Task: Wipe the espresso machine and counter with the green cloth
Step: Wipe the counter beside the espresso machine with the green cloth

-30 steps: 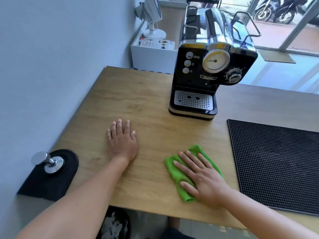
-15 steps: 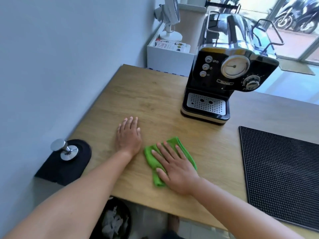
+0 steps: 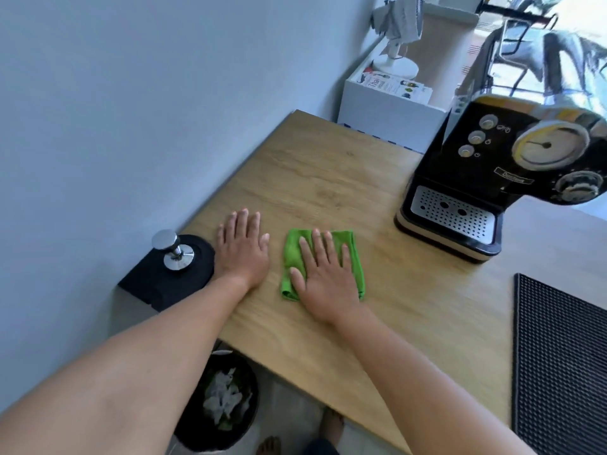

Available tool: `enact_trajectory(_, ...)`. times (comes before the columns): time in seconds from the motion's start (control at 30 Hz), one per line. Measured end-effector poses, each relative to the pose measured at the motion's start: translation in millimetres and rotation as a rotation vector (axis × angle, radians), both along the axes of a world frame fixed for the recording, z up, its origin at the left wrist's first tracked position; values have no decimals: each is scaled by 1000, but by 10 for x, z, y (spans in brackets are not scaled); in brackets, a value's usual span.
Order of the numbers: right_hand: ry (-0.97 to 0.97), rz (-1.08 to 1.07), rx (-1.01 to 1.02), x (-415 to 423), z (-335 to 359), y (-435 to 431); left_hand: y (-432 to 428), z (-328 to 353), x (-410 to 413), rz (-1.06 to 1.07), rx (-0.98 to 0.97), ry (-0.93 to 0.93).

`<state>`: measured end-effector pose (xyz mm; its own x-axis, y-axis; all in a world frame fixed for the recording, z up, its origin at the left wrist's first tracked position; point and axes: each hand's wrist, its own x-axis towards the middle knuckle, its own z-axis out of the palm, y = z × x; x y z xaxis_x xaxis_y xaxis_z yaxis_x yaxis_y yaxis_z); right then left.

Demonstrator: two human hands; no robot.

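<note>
On the near-left bench point(image 3: 312, 178), the right grip point(image 3: 323, 277) presses flat, fingers straight, on the green cloth point(image 3: 290, 254). The left grip point(image 3: 243, 251) rests open beside it. Bench-wiping seems in hand; the next stroke likely sweeps far-right toward the espresso machine point(image 3: 486, 178).

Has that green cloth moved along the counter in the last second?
Yes. Under the right hand, the green cloth has slid left, away from the ribbed black mat toward the tamper.
</note>
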<state>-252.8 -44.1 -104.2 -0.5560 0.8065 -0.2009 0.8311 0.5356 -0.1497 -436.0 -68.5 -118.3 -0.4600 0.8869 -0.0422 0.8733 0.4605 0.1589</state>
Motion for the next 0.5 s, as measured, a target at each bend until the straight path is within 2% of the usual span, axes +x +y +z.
enact_trajectory(0.1, 11, 297, -19, 258, 36, -505, -23, -7, -5, -9, 4, -5)
enact_trajectory(0.17, 39, 360, -28, 691, 60, -632, -27, -19, -7, -11, 11, 3)
enact_trajectory(0.3, -79, 70, 17, 1231, 107, -109, -9, -28, 9, -3, 39, 0)
enact_trajectory(0.4, -83, -148, 41, 858, 54, 405, 6, -25, 23, 6, 39, 12)
enact_trajectory(0.5, -21, -178, 40, 179, -8, 532, 20, -11, 25, 8, 45, 21)
